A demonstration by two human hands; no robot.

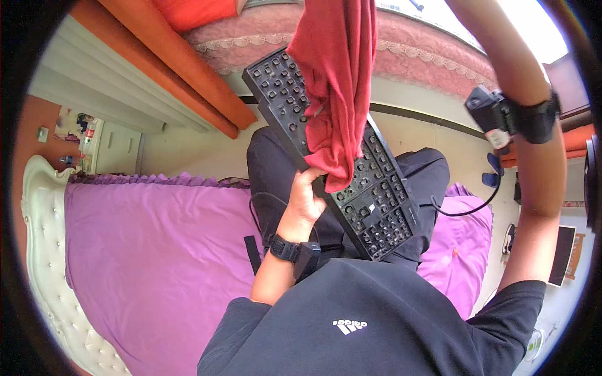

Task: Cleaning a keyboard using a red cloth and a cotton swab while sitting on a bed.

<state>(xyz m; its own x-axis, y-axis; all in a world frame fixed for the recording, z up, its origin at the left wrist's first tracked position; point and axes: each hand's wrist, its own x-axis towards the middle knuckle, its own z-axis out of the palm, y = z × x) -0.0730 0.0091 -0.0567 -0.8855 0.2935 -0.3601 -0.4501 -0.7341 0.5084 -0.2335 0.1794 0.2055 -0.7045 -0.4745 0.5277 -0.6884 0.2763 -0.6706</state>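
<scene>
A black keyboard frame (371,188), its keycaps off and the switch places bare, lies slanted over my lap. My left hand (308,195) grips its near left edge, the thumb on the rim beside the end of a red cloth (341,94). That cloth hangs across the middle of the keyboard and runs up past the top of the picture. My right arm reaches up on the right, and my right hand is out of view beyond the top edge. Each wrist carries a strapped black device.
I sit on a bed with a purple sheet (155,235). Ahead stands a ledge with a pink lace-trimmed cover (423,51); orange and pale curtains (188,61) hang at the left. A black cable (463,214) loops at the right. The white headboard (35,244) is far left.
</scene>
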